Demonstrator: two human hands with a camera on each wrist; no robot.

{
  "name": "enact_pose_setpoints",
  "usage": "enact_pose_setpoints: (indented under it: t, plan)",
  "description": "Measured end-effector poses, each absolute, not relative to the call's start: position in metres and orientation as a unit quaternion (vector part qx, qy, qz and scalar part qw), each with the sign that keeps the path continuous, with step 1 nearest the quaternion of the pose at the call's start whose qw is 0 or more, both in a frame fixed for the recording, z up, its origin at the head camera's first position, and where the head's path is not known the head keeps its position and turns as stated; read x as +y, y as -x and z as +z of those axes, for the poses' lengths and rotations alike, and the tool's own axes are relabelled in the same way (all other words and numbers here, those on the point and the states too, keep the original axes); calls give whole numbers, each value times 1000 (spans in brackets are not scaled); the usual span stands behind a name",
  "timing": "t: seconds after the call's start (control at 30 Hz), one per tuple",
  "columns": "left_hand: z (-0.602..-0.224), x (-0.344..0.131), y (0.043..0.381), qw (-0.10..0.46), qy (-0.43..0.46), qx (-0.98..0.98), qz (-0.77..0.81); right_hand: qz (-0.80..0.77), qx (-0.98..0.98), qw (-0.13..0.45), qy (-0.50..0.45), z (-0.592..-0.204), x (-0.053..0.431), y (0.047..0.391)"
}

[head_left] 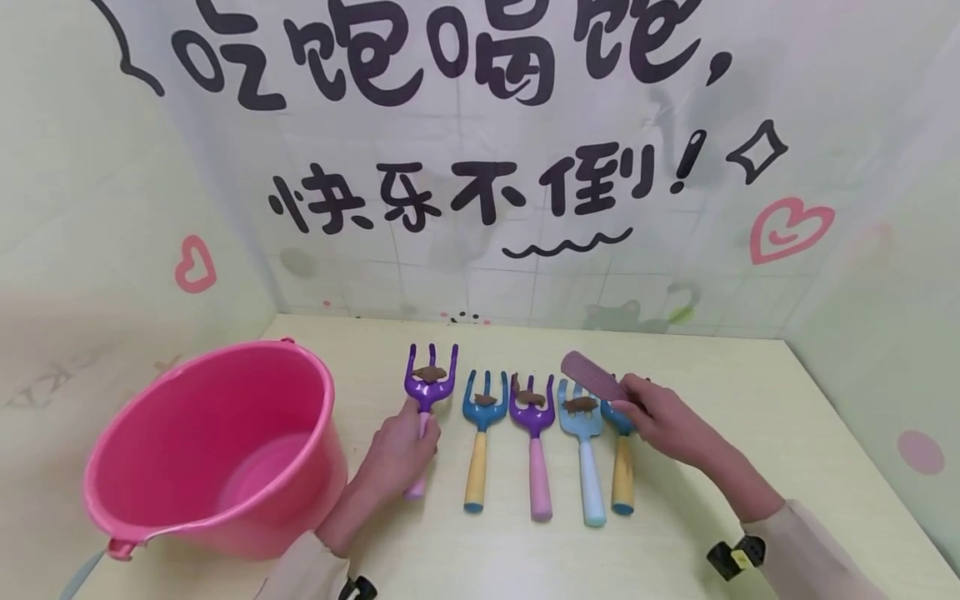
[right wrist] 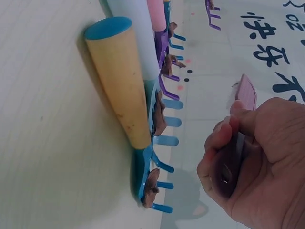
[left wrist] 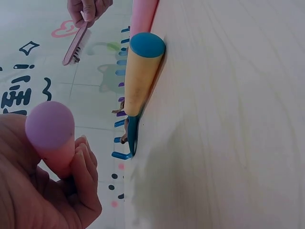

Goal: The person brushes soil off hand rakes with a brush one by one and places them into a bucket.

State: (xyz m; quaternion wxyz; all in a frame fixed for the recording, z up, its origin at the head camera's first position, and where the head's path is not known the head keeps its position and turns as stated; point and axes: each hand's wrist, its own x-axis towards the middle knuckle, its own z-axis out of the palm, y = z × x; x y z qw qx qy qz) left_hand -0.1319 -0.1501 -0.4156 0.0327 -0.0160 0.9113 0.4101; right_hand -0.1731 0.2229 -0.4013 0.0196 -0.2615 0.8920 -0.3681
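My left hand (head_left: 397, 450) grips the pink handle of a purple garden hand fork (head_left: 429, 388), raised off the table, with a brown crumpled piece (head_left: 430, 374) on its head. In the left wrist view the handle's rounded end faces the camera. My right hand (head_left: 663, 423) holds a pink brush (head_left: 591, 376) by its dark handle, above the rightmost fork; its bristles show in the left wrist view. On the table lie a blue fork (head_left: 476, 467), a second purple fork (head_left: 537, 475), a light-blue fork (head_left: 591, 479) and another blue fork (head_left: 622, 471), each bearing brown bits.
A big pink bucket (head_left: 330, 467) stands at the left, beside my left forearm, its inside showing no contents. The pale wooden table (head_left: 712, 367) meets a printed backdrop (head_left: 465, 292) at the back and side walls at left and right.
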Motion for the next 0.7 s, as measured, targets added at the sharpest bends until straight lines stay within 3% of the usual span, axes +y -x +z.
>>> enact_pose_setpoints:
  t: [0.23, 0.7]
  plan:
    - [-415, -145, 130, 39, 0, 903, 428, -386, 876, 68, 281, -387, 195, 180]
    - [-419, -133, 128, 34, -29, 886, 462, -367, 867, 76, 328, -368, 103, 206]
